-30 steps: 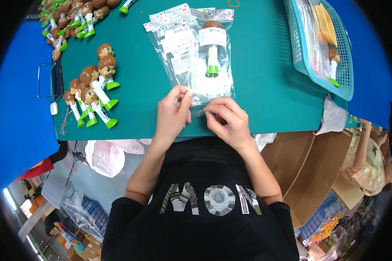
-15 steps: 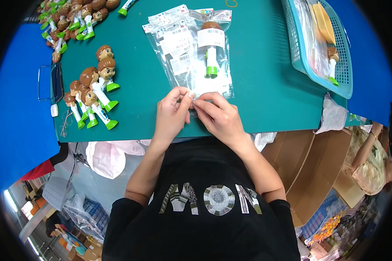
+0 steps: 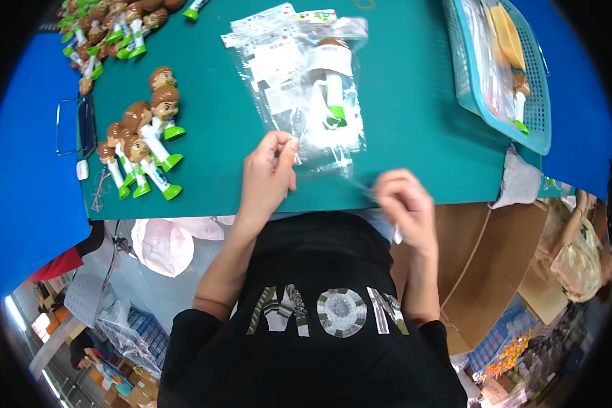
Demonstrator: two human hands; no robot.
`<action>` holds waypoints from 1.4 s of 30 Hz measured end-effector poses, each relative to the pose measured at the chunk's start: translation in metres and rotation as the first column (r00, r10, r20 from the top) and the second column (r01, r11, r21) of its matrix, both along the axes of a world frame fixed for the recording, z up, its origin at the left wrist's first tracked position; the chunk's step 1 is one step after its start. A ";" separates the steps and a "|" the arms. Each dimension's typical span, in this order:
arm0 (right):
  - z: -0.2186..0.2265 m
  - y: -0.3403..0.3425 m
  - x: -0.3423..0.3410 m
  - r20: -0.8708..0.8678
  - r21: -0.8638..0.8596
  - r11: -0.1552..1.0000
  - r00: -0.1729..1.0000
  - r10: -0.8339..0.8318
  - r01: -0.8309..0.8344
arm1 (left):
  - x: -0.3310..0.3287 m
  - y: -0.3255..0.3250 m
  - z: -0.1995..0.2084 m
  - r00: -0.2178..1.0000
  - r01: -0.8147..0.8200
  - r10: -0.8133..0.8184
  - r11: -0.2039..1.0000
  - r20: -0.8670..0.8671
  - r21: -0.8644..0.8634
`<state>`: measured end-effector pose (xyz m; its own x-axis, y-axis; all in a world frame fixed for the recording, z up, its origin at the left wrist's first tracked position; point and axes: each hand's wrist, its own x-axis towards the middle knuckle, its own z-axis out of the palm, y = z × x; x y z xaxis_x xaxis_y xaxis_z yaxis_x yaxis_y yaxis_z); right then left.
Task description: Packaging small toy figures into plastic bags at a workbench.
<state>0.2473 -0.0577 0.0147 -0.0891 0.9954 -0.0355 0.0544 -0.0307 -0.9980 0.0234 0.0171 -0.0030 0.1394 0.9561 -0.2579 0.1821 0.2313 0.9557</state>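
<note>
My left hand point(image 3: 270, 170) pinches the lower edge of a clear plastic bag point(image 3: 350, 139) between thumb and fingers. Inside that bag lies a toy figure point(image 3: 334, 95) with brown hair, a white body and a green base, partly covered by a white label. More clear bags with labels point(image 3: 272, 64) lie beneath and to its left. Off to the right of the bag's lower edge, my right hand point(image 3: 408, 207) is closed and smeared by motion. A thin, blurred clear strip point(image 3: 362, 185) runs toward its fingertips, and a small white scrap shows below them.
Several toy figures point(image 3: 143, 143) lie in a group at the left, with a larger heap point(image 3: 109, 30) at the far left. A light blue basket point(image 3: 464, 81) at the right holds bags and a figure. Below the table's right edge stands a cardboard box point(image 3: 489, 251).
My right hand has pulled away from my left, to the right and toward me. The bag with the figure has shifted and tilted slightly. My left hand stays at the bag's edge.
</note>
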 end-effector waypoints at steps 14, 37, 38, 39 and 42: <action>-0.204 -0.090 0.119 0.582 -0.379 0.519 0.633 -0.510 0.766 | -0.001 -0.009 0.007 1.000 -0.001 0.002 0.998 0.029 -0.068; -0.009 0.052 0.013 0.642 0.533 0.822 0.728 -0.241 -0.198 | -0.026 0.035 0.009 0.809 0.560 -0.098 0.430 -0.580 0.708; -0.009 0.058 0.012 0.680 0.547 0.790 0.697 -0.227 -0.277 | -0.026 0.038 0.010 0.775 0.616 -0.117 0.357 -0.621 0.702; -0.009 0.062 0.011 0.717 0.554 0.754 0.662 -0.217 -0.354 | -0.024 0.041 0.011 0.776 0.614 -0.111 0.357 -0.621 0.704; -0.010 0.067 0.011 0.717 0.569 0.710 0.673 -0.181 -0.415 | -0.023 0.049 0.010 0.675 0.737 -0.174 0.191 -0.717 0.648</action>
<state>0.2587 0.0098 0.0044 -0.4514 0.7467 0.4886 0.6600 0.6479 -0.3803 0.0003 0.0665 0.0069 0.7926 0.4074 0.4536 0.3163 -0.9108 0.2653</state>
